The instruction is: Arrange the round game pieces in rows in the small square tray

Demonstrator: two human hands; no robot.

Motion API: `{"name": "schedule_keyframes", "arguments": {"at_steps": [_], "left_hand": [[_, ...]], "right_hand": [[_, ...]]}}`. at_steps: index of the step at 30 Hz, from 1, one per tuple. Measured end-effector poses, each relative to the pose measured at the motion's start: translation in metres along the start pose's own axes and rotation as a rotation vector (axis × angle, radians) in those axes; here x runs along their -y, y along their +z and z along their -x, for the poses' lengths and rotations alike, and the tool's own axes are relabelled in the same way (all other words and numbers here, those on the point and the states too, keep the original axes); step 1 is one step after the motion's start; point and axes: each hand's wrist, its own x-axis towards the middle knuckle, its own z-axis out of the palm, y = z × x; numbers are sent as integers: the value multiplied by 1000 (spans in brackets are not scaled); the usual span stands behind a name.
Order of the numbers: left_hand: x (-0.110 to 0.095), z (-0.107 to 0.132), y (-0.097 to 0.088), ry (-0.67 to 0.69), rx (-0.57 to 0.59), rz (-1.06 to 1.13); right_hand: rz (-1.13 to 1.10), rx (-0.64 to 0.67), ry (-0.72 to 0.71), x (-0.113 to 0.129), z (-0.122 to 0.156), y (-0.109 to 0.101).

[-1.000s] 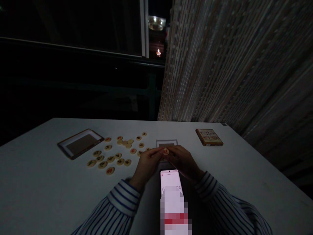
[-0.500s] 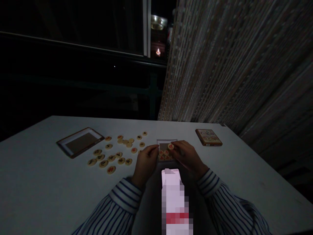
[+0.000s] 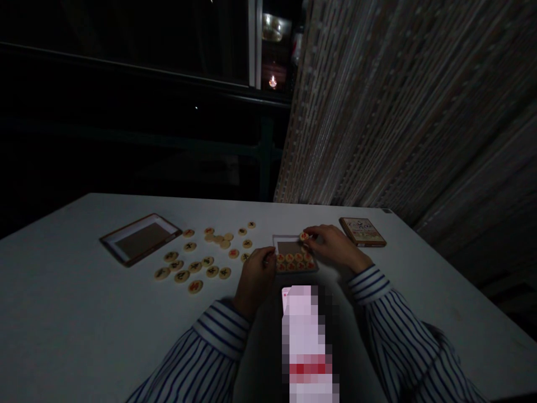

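Note:
My right hand [image 3: 331, 243] pinches a round pale game piece with a red mark [image 3: 304, 236] over the far right corner of a small shallow tray [image 3: 289, 247]. Several red-marked pieces lie in rows along the tray's near side. My left hand [image 3: 255, 274] rests curled at the tray's left edge, fingertips touching it; what is in it, if anything, I cannot make out. Both arms wear striped sleeves.
Several loose round pieces [image 3: 197, 263] lie scattered on the white table [image 3: 84, 313] to the left. A flat brown box lid [image 3: 140, 238] lies far left, a small printed box [image 3: 362, 231] far right. A lit phone [image 3: 302, 313] lies near me. A curtain [image 3: 398, 112] hangs behind.
My right hand has carried the red-marked piece away from me, from in front of my hands to the tray's far right corner. The filled rows in the tray have come into view.

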Motion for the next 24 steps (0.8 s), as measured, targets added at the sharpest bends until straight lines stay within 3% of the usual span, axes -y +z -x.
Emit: {"name": "schedule_keyframes", "arguments": {"at_steps": [12, 24], "left_hand": [[7, -2, 1, 1, -10, -26], [5, -1, 1, 4, 1, -36]], "right_hand": [[68, 210, -36, 1, -21, 7], [117, 237, -122, -13, -26, 22]]}}
